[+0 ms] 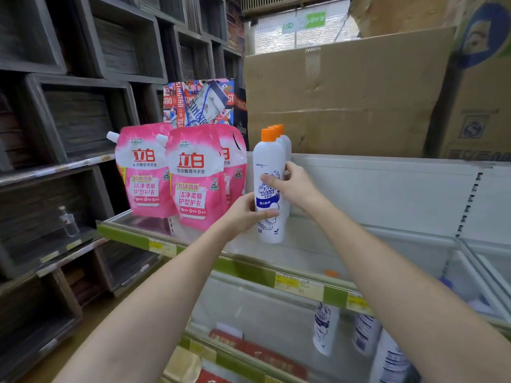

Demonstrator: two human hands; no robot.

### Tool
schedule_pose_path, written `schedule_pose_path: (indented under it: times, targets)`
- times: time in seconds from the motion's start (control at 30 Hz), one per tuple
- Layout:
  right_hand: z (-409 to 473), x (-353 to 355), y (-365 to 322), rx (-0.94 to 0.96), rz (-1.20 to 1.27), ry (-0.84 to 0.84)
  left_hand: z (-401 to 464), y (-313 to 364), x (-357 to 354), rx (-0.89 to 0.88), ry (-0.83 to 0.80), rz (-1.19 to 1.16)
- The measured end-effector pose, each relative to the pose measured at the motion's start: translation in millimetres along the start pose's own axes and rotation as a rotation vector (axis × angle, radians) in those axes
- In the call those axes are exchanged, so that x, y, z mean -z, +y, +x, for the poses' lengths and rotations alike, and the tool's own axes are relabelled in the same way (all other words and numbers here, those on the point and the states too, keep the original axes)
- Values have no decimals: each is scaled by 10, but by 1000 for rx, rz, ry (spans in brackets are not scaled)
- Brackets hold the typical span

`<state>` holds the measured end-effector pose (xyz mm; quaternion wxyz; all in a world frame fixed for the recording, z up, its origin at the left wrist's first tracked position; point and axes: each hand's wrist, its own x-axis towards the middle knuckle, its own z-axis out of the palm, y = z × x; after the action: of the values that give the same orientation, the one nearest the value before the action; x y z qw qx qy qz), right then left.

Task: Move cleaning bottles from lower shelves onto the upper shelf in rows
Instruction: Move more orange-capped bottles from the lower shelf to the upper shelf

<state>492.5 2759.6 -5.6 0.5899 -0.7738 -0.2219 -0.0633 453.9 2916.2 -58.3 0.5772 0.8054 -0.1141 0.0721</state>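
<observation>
A white cleaning bottle point(267, 161) with an orange cap stands upright on the upper shelf point(309, 252), at the front of a short row. Two more orange-capped bottles point(286, 142) stand right behind it. My left hand point(249, 210) grips the front bottle low on its left side. My right hand point(293, 183) holds it at mid height from the right, thumb across the label. On the lower shelf, more white bottles point(325, 327) stand at the right.
Pink detergent pouches point(193, 172) stand just left of the bottles. Big cardboard boxes point(345, 100) rise behind the shelf. Dark wooden crates point(77, 114) fill the left wall. A green price rail point(243, 269) edges the shelf front.
</observation>
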Motion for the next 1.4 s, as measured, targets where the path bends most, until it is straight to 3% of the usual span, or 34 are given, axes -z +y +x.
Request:
schedule_pose_path:
  times: [0.37, 0.63, 0.93, 1.07, 1.23, 1.4]
  targets:
    - [27, -93, -123, -110, -222, 110, 240, -96, 111, 41, -24, 199]
    - [18, -174, -70, -60, -262, 234, 211, -88, 15, -6, 158, 253]
    - [-87, -199, -47, -87, -330, 237, 120, -54, 27, 48, 149, 214]
    - [-209, -274, -68, -131, -409, 268, 50, -41, 33, 50, 139, 303]
    - [-488, -263, -22, -199, -489, 328, -92, -63, 141, 190, 156, 215]
    - [-947, -136, 1, -260, -458, 407, -304, 29, 127, 94, 11, 141]
